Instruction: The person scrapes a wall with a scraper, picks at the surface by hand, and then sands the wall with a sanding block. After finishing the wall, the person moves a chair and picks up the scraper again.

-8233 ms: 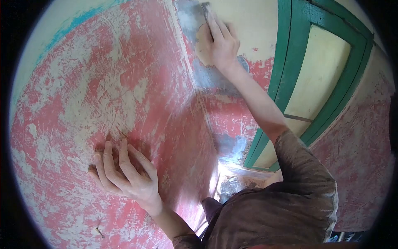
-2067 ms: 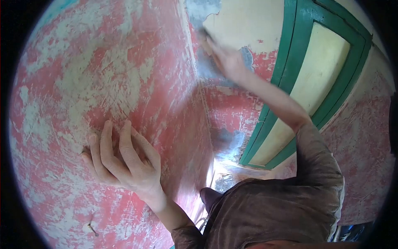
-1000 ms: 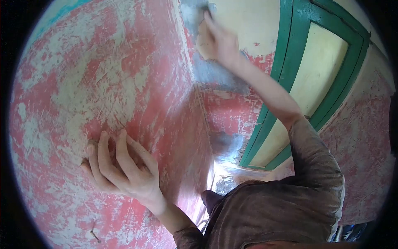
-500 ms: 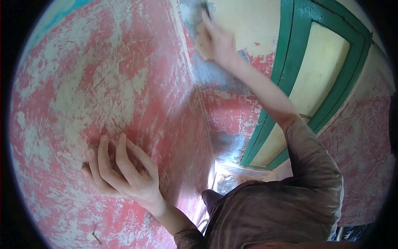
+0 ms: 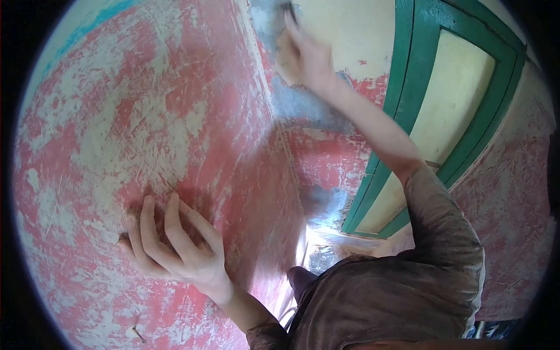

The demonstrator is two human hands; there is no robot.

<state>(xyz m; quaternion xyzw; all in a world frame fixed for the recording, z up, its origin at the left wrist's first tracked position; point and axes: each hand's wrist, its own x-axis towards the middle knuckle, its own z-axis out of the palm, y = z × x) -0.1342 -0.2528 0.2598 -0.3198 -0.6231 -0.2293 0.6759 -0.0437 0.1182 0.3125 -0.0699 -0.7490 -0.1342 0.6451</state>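
Note:
My left hand [image 5: 178, 242] rests on the red wall [image 5: 245, 192] with its fingers spread and bent, the fingertips touching the scraped surface. It holds nothing. Up at the top centre, my right hand [image 5: 309, 58] is closed around a small dark tool [image 5: 290, 10], whose shape is blurred. That tool lies against a grey patch [image 5: 265, 23] of the adjoining wall, close to the corner. Most of the tool is hidden by the fingers.
A green frame [image 5: 402, 87] with a pale panel [image 5: 455, 87] stands right of my right forearm. A nail-like piece [image 5: 138, 334] sticks out of the wall at lower left. Bright light shows low in the corner.
The whole view has shifted very slightly. My right hand stays at nearly the same spot with the tool, and my left hand remains on the wall.

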